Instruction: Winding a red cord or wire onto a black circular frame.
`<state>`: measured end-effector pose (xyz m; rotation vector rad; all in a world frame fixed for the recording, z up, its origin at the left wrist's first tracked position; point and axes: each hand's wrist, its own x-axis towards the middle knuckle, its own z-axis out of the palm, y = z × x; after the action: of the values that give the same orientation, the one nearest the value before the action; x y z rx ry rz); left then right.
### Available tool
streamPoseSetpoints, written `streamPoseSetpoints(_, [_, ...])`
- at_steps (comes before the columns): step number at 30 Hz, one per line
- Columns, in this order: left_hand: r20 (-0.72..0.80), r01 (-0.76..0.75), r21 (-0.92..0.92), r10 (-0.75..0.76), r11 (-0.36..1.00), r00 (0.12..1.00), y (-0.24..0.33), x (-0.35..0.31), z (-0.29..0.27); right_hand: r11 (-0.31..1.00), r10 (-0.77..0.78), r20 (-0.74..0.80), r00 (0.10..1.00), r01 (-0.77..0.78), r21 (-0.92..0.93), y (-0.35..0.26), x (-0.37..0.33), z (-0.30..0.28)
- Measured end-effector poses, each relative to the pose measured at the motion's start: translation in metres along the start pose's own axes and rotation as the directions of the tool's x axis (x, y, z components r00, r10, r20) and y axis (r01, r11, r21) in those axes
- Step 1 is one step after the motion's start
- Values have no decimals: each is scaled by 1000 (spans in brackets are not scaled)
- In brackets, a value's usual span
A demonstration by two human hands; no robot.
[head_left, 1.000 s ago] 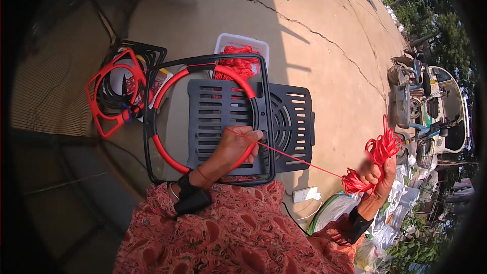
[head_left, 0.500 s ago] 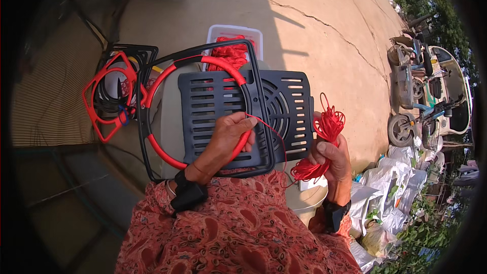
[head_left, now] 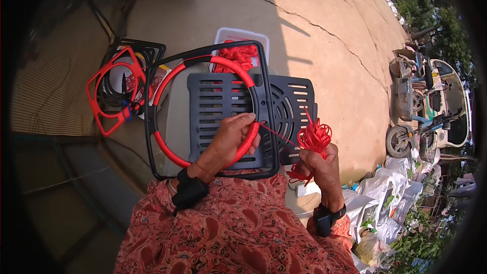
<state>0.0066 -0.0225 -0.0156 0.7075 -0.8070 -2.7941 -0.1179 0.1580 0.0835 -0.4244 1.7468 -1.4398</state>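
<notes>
A black square frame (head_left: 270, 122) with a ring inside it rests over my lap and tilts upward. Red cord (head_left: 234, 67) is wound tightly round much of the ring, with black stretches left between. My left hand (head_left: 228, 142) is closed round the ring's right side, thumb and fingertips at the end of a wound section. From there a single strand runs taut to the right. My right hand (head_left: 324, 170) grips a looped hank of red cord (head_left: 315, 136), some loops hanging below the fingers.
Behind the frame is a black slatted plastic panel (head_left: 218, 89). Beyond it stands a white tub (head_left: 267, 50) of red cord. More frames (head_left: 114, 89), partly red, are piled at left. White sacks (head_left: 395, 193) and a parked vehicle (head_left: 449, 101) line the right side.
The strand between my hands has gone from slack to taut. My right hand has shifted slightly left with the hank. My left hand stays on the ring.
</notes>
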Motion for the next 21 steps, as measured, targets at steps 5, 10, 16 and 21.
streamPoseSetpoints(5, [53,-7,11,6,1000,999,-3,2,-4,989,42,14,999,-44,143,1,1,-5])
streamPoseSetpoints(10, [84,-13,33,10,999,996,-2,2,-7,999,-45,-71,996,46,9,-11,9,3])
streamPoseSetpoints(16, [102,10,34,-13,999,995,3,1,-4,994,-97,-64,993,100,50,-17,22,6])
streamPoseSetpoints(21, [101,-42,122,30,992,994,3,-1,-3,979,-4,-102,995,-17,-203,-20,36,6])
